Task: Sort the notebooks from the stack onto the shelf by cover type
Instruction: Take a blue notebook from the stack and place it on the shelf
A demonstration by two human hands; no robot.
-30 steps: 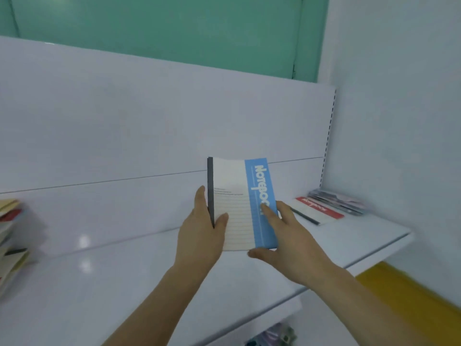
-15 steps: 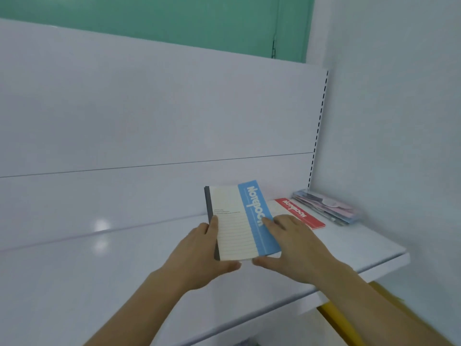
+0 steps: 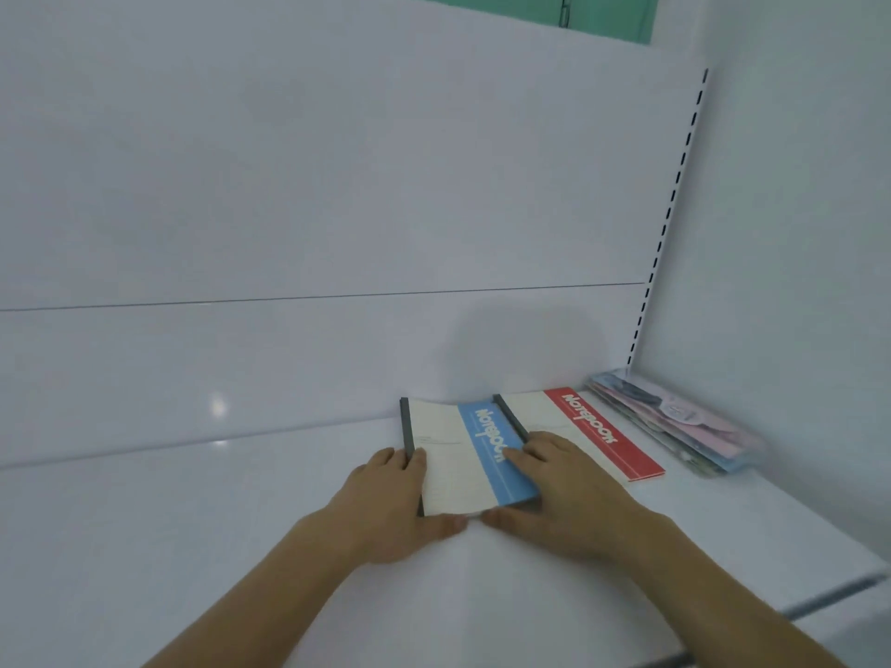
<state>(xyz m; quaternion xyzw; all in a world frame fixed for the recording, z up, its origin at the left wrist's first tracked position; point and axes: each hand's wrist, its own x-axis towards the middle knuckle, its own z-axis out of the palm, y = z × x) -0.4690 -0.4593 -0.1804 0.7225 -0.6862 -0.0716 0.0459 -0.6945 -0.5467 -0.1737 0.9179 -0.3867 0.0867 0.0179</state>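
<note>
Both hands hold the blue notebook at its near end. The left hand grips the dark spine edge, fingers curled round it and thumb running under the near short edge; the right hand holds the opposite side, forefinger laid on the blue band and thumb tucked under the near corner, so that the two thumbs almost meet below the cover. From this grip the notebook stretches straight away from the person, its long axis pointing toward the back panel, spine on the left, blue band on the right. It lies low over the shelf, flat or nearly so; whether its far end already touches the surface I cannot tell. Just to the right lies the red notebook, the same design, turned a little clockwise of the blue one, and the blue cover's right edge seems to overlap its dark spine. Further right, against the side wall, sits a separate pile of notebooks with pictured covers, apart from the red one. The move ahead turns on that rightward neighbour: the matching notebook lies on the right hand's side, so I judge the blue one wants either a slide over onto it or setting down beside it, with the right hand leading and the left releasing the spine.
</note>
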